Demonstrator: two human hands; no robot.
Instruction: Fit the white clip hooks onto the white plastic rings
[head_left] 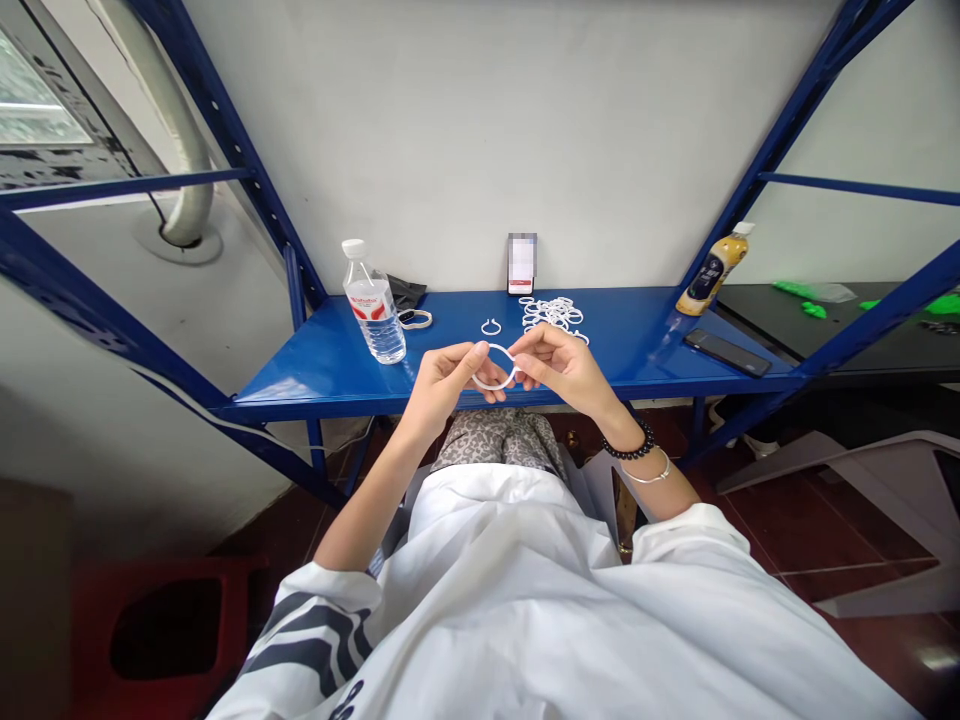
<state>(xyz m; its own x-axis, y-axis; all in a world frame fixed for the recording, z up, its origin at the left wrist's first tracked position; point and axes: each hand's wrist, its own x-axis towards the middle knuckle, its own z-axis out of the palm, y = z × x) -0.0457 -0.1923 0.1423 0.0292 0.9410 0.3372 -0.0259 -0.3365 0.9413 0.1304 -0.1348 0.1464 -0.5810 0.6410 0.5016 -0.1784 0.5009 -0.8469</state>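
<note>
Fingers of both my hands were closed on one white plastic ring [494, 367], and this was the step in hand: I held the ring up in front of me, just over the near edge of the blue shelf [315, 370], working at it. My left hand [444, 378] pinched the left side of the ring between thumb and fingers, and my right hand [559, 365] pinched the right side, at the place where the ring seemed to have its opening or clasp; that part was too small for me to see clearly. The ring did not touch the shelf; it hung between the two hands. Farther on the shelf, toward the wall, lay a heap of similar white rings [553, 313], and one single open ring [491, 327] lay apart to the left of the heap. A water bottle [374, 302] stood at the left, with another ring-like piece [417, 319] just beside it. At the far right stood a yellow drink bottle [713, 268], tilted against the blue post, and a dark phone [727, 352] lay flat near it. A small card or box [521, 264] stood against the wall. I judged that the next move called for a small, exact motion of the right fingertips at the clasp while the left hand kept the ring steady, without bending the thin plastic too much.
</note>
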